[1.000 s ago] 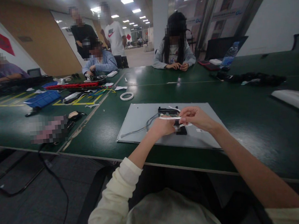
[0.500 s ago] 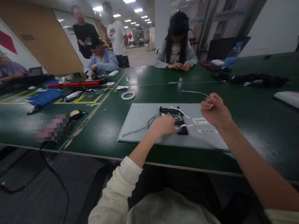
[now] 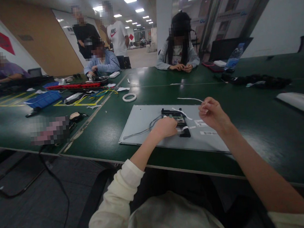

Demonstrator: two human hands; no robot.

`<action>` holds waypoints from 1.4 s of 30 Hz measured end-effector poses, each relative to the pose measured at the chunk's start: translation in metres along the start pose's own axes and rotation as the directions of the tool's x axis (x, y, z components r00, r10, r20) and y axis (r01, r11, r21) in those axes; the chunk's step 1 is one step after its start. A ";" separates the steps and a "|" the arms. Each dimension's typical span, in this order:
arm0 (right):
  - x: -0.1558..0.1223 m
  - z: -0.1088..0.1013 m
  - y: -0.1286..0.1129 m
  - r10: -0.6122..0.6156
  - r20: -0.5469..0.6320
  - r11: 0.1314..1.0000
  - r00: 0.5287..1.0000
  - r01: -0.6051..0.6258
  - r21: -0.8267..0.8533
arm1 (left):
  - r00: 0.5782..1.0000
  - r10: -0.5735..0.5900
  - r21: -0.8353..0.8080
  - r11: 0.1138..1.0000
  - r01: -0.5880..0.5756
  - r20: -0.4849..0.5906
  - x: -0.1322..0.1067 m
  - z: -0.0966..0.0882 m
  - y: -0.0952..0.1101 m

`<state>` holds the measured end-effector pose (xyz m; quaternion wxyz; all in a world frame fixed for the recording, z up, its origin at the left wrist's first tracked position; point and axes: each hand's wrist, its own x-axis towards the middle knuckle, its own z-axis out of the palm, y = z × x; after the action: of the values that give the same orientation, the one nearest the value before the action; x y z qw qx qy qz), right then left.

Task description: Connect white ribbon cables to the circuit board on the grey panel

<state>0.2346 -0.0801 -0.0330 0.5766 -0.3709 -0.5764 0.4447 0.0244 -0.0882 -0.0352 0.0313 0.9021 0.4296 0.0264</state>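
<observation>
A flat grey panel (image 3: 139, 119) lies on the green table before me. On its back sits a black frame (image 3: 186, 132) with a circuit board (image 3: 180, 119) inside. My left hand (image 3: 165, 127) rests over the frame's left side, fingers curled; whatever is under the fingertips is hidden. Grey cables (image 3: 137, 133) run out leftward from beneath that hand. Raised above the panel's right part, my right hand (image 3: 211, 113) pinches one end of a thin white strip (image 3: 189, 98), whose free end points left. Another white strip (image 3: 181, 113) lies loosely across the frame's top.
A white ring-shaped roll (image 3: 129, 97) lies beyond the panel. Leftward are a blue bin (image 3: 43, 100), coloured wires (image 3: 95, 95) and a pouch (image 3: 50, 131). On the right are a bottle (image 3: 234, 56), a dark bundle (image 3: 260, 81) and a white object (image 3: 300, 103). Co-workers sit across the table.
My right hand has moved a little to the left with the white strip. My left hand stays in place on the frame.
</observation>
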 end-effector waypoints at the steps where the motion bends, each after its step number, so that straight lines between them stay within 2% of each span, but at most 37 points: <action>1: 0.000 0.000 0.000 0.008 0.008 1.000 1.000 -0.008 0.010 | 1.000 0.007 -0.005 1.000 -0.007 0.000 0.000 0.000 -0.001; 6: -0.002 0.009 -0.004 0.049 0.013 0.999 0.999 -0.049 0.020 | 1.000 0.006 -0.130 0.991 -0.010 -0.030 0.003 0.000 -0.006; 8: -0.003 0.013 -0.005 0.073 0.001 0.995 0.997 -0.073 0.070 | 0.994 0.001 -0.259 0.965 -0.029 -0.108 0.005 -0.002 -0.008; 10: -0.004 0.016 -0.004 0.083 0.003 0.985 0.997 -0.082 0.149 | 0.980 0.000 -0.431 0.898 -0.088 -0.200 0.007 -0.004 -0.008; 12: -0.004 0.019 -0.002 0.084 0.029 0.967 0.996 -0.088 0.238 | 0.968 -0.023 -0.621 0.771 -0.142 -0.249 0.008 -0.007 -0.008; 14: -0.004 0.020 0.000 0.089 0.060 0.953 0.994 -0.103 0.285 | 0.966 -0.076 -0.794 0.588 -0.156 -0.245 0.008 -0.012 -0.007; 16: -0.005 0.022 0.001 0.098 0.079 0.950 0.992 -0.117 0.289 | 0.965 -0.126 -0.907 0.387 -0.164 -0.228 0.007 -0.016 -0.007; 18: -0.005 0.024 0.001 0.111 0.094 0.954 0.989 -0.132 0.268 | 0.960 -0.169 -0.956 0.230 -0.181 -0.222 0.006 -0.021 -0.008; 20: -0.006 0.026 0.001 0.130 0.118 0.959 0.985 -0.155 0.235 | 0.952 -0.216 -0.972 0.138 -0.190 -0.216 0.005 -0.023 -0.010; 23: -0.007 0.028 0.001 0.169 0.161 0.968 0.972 -0.195 0.160 | 0.930 -0.299 -0.977 0.082 -0.199 -0.214 0.005 -0.023 -0.012; 27: -0.008 0.032 0.005 0.224 0.193 0.967 0.955 -0.242 0.075 | 0.902 -0.365 -0.973 0.107 -0.206 -0.231 0.011 -0.018 -0.016; 32: -0.008 0.036 0.009 0.290 0.218 0.956 0.932 -0.295 -0.010 | 0.889 -0.374 -0.959 0.201 -0.199 -0.263 0.021 -0.017 -0.035; 34: -0.009 0.038 0.007 0.325 0.237 0.945 0.915 -0.321 -0.058 | 0.889 -0.349 -0.941 0.265 -0.210 -0.297 0.024 -0.019 -0.046; 36: -0.010 0.042 0.005 0.358 0.256 0.934 0.898 -0.344 -0.099 | 0.897 -0.301 -0.904 0.378 -0.200 -0.324 0.023 -0.019 -0.058; 38: -0.011 0.048 0.004 0.378 0.271 0.926 0.885 -0.356 -0.129 | 0.900 -0.252 -0.829 0.530 -0.180 -0.356 0.020 -0.017 -0.070; 42: -0.013 0.068 0.008 0.419 0.268 0.907 0.867 -0.389 -0.161 | 0.892 -0.145 -0.558 0.819 -0.134 -0.428 0.014 -0.002 -0.093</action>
<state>0.1672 -0.0949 -0.0411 0.3579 -0.4412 -0.5877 0.5761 -0.0394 -0.0187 -0.0405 0.2005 0.8176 0.3995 0.3629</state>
